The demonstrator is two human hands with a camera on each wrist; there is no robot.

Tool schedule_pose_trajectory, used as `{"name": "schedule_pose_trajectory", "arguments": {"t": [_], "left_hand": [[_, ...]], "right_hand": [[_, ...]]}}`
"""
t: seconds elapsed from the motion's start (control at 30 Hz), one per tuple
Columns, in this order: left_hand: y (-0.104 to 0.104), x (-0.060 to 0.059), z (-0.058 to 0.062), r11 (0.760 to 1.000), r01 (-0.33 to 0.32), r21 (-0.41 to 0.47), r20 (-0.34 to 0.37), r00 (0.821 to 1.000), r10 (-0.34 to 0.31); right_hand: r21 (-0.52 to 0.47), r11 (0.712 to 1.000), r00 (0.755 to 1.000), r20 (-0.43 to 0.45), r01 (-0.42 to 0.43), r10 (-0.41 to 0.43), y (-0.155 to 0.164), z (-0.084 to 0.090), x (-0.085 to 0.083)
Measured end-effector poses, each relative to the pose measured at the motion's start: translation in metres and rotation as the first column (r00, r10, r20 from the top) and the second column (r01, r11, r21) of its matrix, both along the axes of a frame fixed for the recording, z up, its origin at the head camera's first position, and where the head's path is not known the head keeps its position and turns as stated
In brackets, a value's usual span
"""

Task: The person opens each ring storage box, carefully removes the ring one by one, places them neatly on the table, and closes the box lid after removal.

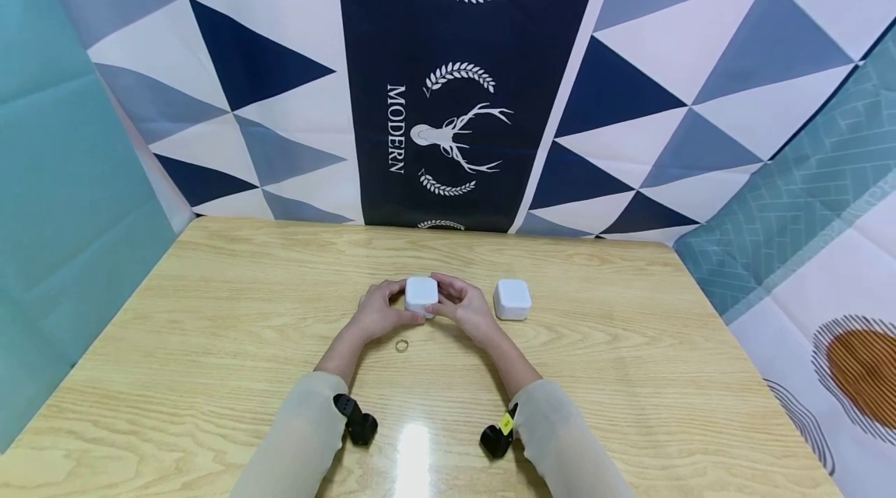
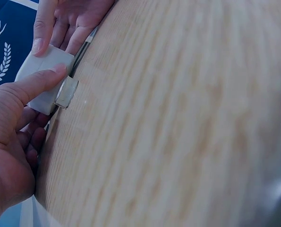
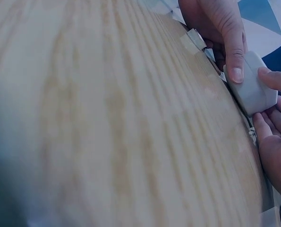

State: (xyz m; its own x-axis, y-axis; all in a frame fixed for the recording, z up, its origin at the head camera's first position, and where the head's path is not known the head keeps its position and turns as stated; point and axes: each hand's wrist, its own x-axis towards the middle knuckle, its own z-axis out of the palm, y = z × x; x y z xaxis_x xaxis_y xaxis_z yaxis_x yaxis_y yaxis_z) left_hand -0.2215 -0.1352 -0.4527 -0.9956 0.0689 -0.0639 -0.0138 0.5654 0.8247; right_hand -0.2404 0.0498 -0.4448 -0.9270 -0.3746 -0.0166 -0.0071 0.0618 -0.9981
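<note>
A small white rounded box [image 1: 421, 291] stands between my two hands in the head view. My left hand [image 1: 379, 311] grips it from the left, its thumb across the near side. From the right, my right hand [image 1: 462, 306] holds the same box with the thumb in front and fingers at its far side. A thin seam runs round the white box [image 3: 256, 87] in the right wrist view, where both thumbs press on it. Just nearer than the left hand, a small gold-coloured ring [image 1: 402, 345] lies on the table.
A second white box [image 1: 512, 299] stands to the right of the right hand. A sliver of something white [image 1: 361, 299] shows behind the left hand, mostly hidden. The wooden table [image 1: 210, 342] reaches back to a patterned cloth [image 1: 280, 54].
</note>
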Motion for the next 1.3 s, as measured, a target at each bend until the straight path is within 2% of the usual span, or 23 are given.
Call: {"name": "schedule_pose_trajectory", "arguments": {"t": [0.13,0.3,0.63,0.8,0.9,1.0,1.17,1.3], "left_hand": [[0.000,0.001,0.000,1.000,0.007,-0.004,-0.016,1.000,-0.007],[0.001,0.001,0.000,1.000,0.008,0.001,-0.006,1.000,-0.008],[0.000,0.001,-0.003,1.000,0.005,-0.008,-0.009,1.000,-0.005],[0.000,0.003,0.000,0.997,0.019,0.079,0.003,1.000,-0.019],[-0.002,0.005,0.004,0.987,0.033,0.155,0.013,0.999,-0.035],[-0.004,0.005,0.005,0.981,0.039,0.190,0.016,0.999,-0.043],[-0.008,0.005,0.007,0.981,0.030,0.194,0.010,0.999,-0.032],[-0.011,0.008,0.010,0.981,-0.019,0.193,0.000,1.000,0.019]], "right_hand": [[0.011,1.000,1.000,0.016,-0.023,0.023,0.001,0.006,0.003],[0.011,1.000,1.000,0.013,-0.007,0.007,0.002,-0.006,-0.003],[0.031,0.998,0.995,-0.076,0.062,-0.060,0.003,-0.008,0.002],[0.061,0.993,0.991,-0.096,0.100,-0.094,0.004,-0.005,0.006],[0.101,0.987,0.988,-0.106,0.127,-0.117,0.005,-0.001,0.008],[0.135,0.979,0.983,-0.124,0.154,-0.137,0.007,0.003,0.008],[0.188,0.965,0.973,-0.176,0.182,-0.149,0.012,0.008,0.008],[0.199,0.963,0.969,-0.204,0.180,-0.139,0.016,0.011,0.008]]}}
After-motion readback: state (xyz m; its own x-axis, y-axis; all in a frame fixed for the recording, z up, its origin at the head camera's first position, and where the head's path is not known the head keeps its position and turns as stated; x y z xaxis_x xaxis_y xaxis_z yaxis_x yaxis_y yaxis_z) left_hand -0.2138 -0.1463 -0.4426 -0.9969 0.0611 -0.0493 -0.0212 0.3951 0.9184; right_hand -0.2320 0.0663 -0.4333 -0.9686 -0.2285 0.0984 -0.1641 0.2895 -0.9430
